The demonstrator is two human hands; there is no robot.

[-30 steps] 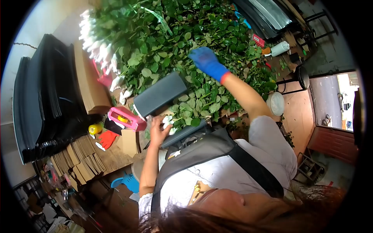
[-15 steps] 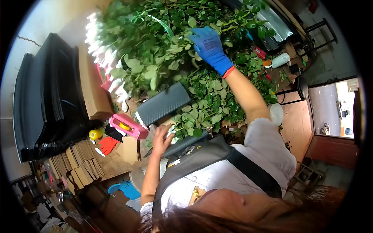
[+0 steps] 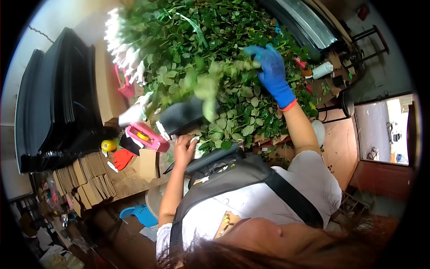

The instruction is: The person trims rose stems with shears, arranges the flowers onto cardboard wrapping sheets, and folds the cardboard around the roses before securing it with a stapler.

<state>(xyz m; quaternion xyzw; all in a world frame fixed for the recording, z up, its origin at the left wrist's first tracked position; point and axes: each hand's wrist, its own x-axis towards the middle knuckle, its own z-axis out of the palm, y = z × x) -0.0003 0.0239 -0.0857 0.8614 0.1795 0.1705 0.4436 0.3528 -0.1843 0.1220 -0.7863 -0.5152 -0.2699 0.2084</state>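
My right hand (image 3: pixel 269 67), in a blue glove with an orange cuff, is closed around a long leafy stem (image 3: pixel 208 83). Motion blurs the stem, which slants left toward a white-wrapped flower head (image 3: pixel 136 110). My bare left hand (image 3: pixel 183 149) rests low by the table's near side, its fingers curled at a small white-wrapped flower head (image 3: pixel 196 141) at the end of a leafy bunch (image 3: pixel 237 121). Just beyond this hand lies a dark ribbed sheet (image 3: pixel 179 122). A large heap of green stems (image 3: pixel 237 27) fills the far side, white-wrapped heads (image 3: pixel 123 49) pointing left.
Left of my hands are a pink tape dispenser (image 3: pixel 148 136), yellow tape (image 3: pixel 108 145), a red glove (image 3: pixel 122 159) and cardboard pieces (image 3: pixel 92 177). Tall black sheets (image 3: pixel 62 98) stand at the far left. A white roll (image 3: pixel 322 70) lies at the right edge.
My right hand has moved right and slightly nearer, drawing a stem off the heap. The white-wrapped head now hangs above the tape dispenser. My left hand has barely moved.
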